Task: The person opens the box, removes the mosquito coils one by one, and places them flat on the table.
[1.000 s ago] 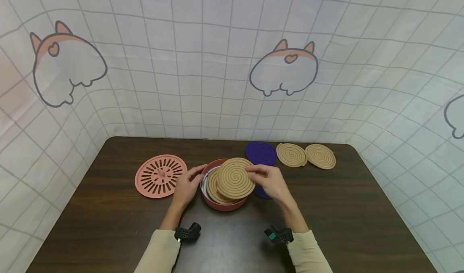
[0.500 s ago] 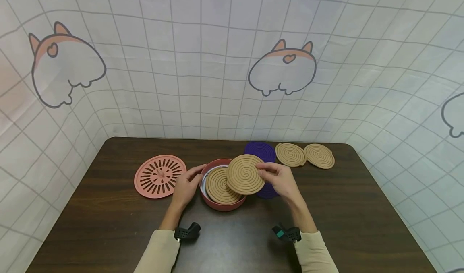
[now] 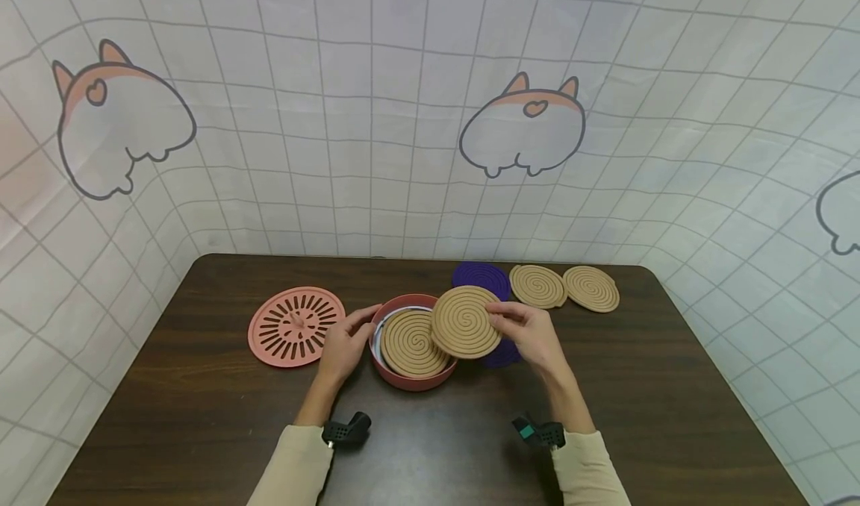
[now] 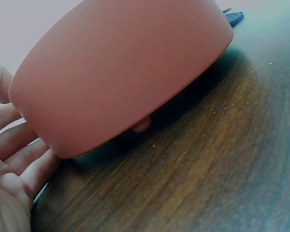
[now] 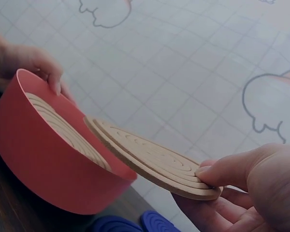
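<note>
My right hand [image 3: 532, 333] pinches the edge of a tan mosquito coil [image 3: 466, 322], thumb on top and fingers beneath. The coil is held tilted above the right side of a round red box [image 3: 413, 384], partly over its rim in the head view. Inside the box lies another tan coil [image 5: 67, 128], with a white-blue lining visible around it. My left hand [image 3: 346, 348] grips the box wall at its left side, its fingers [image 4: 24, 157] along the outside and thumb at the rim. A short rounded foot [image 4: 142, 124] shows under the box.
A pink slotted lid [image 3: 296, 327] lies left of the box. Toward the back right are a purple coil [image 3: 481, 280] and two tan coils [image 3: 538, 286]. Another purple coil [image 3: 502, 353] is partly hidden beneath the held coil and right hand.
My right hand has moved right with the tan coil, lifting it away from over the box and uncovering the coil inside. The left hand has stayed on the box.
</note>
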Tool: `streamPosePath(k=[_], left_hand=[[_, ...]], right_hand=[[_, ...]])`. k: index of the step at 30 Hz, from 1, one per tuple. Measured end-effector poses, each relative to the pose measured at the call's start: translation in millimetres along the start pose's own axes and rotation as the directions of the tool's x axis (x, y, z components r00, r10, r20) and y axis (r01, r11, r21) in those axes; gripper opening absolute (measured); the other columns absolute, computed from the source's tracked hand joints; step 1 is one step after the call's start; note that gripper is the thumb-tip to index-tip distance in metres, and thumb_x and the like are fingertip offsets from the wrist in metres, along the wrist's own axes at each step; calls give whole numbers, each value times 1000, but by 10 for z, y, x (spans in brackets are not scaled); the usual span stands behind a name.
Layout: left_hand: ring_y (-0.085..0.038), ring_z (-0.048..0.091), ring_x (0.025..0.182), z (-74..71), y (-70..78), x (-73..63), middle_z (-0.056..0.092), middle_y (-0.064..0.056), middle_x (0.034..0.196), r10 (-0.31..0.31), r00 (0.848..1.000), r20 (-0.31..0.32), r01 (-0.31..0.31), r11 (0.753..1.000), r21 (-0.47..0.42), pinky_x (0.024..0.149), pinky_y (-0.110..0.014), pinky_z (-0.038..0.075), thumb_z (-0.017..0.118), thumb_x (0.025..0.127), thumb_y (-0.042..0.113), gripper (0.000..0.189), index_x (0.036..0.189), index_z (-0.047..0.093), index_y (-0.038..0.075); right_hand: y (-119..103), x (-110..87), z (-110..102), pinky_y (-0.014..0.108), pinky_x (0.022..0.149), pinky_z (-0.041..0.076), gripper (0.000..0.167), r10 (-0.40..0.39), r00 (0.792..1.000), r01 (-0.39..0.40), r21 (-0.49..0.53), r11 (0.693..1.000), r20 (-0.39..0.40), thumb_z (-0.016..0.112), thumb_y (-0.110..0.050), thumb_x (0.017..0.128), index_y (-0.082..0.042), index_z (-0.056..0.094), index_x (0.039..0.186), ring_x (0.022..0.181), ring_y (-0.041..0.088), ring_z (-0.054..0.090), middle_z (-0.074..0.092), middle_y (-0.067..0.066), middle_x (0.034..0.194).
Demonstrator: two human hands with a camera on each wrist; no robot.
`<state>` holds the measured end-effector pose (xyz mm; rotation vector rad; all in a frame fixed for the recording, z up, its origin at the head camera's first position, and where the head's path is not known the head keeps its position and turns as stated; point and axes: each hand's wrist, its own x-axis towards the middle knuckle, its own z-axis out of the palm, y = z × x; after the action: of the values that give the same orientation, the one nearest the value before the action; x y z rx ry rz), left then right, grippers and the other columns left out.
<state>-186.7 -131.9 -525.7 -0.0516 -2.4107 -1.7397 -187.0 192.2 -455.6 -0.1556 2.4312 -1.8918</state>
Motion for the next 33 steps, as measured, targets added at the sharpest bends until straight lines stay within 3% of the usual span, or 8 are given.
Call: streamPosePath(k=[8,13,21,28,33], left_hand=[[-23,67,117,4,10,10,71,-7,126,13,1000,5,-13,1000,-8,98,-44,51,62,95,14,33,126,72,18],[-23,66,117,10,2,18,71,-5,126,4,1000,0,-4,1000,-1,99,-42,51,62,95,15,32,125,72,19],[-25,66,118,8,1,18,71,-7,126,1,1000,0,-1,1000,-17,100,-49,50,63,94,14,33,125,72,19],[-22,66,118,12,5,11,71,-5,126,-5,1000,5,5,1000,-13,100,-46,50,62,95,16,32,125,72,19],[-22,65,119,5,11,-8,71,-5,127,-17,1000,5,17,1000,-18,102,-47,49,61,95,17,32,125,72,19]], right_hand=[[26,0,-122,20,80,56,35,17,1000,-17,9,1000,-26,68,-14,95,3,68,125,90,1,68,68,22,122],[46,1,-193,20,78,56,36,45,996,-46,-9,999,-73,70,-15,94,2,68,125,88,1,67,68,19,124],[65,-2,-332,20,76,55,39,74,989,-76,-6,997,-125,71,-17,93,2,68,126,87,1,66,67,12,125],[150,6,-480,22,76,55,38,87,979,-91,-16,996,-183,72,-19,92,2,69,124,83,1,64,70,-13,101],[213,16,-565,21,74,55,39,99,972,-106,-21,994,-214,73,-19,91,1,69,124,81,0,63,69,-20,92]])
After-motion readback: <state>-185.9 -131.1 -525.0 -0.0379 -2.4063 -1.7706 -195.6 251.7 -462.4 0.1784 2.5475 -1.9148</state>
